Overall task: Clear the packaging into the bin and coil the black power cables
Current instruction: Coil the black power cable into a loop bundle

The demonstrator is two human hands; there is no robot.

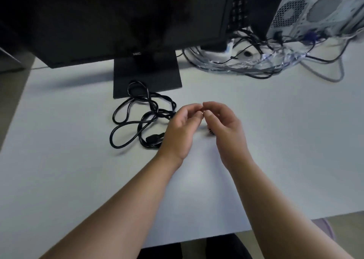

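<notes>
Left hand [182,127] and right hand [222,124] are up together over the middle of the white counter [275,140], fingertips meeting at one spot. On both, the fingers curl inward and the thumbs come in close to the forefingers, a pinching sort of pose. Whether anything sits between those fingertips I cannot tell; it is too small and too blurred to make out. A small dark object [210,131] peeks out just below the right hand's thumb side, and whether it rests on the counter or hangs from the fingers is unclear.

Over to the left, the black power cable [152,109] lies loose on the counter in several sprawling loops, not coiled. Its far loop rests on the front edge of the monitor base [147,71]. Its plug end [154,138] lies just beside the left wrist, partly hidden behind it. Neither hand touches the cable as far as the view shows.

Behind it all, the dark monitor [118,22] fills the top of the view. At the back right stands a grey computer case [315,12], rear panel towards us, with a tangle of cables [246,65] spilling from it across the counter, some wrapped in clear plastic.
</notes>
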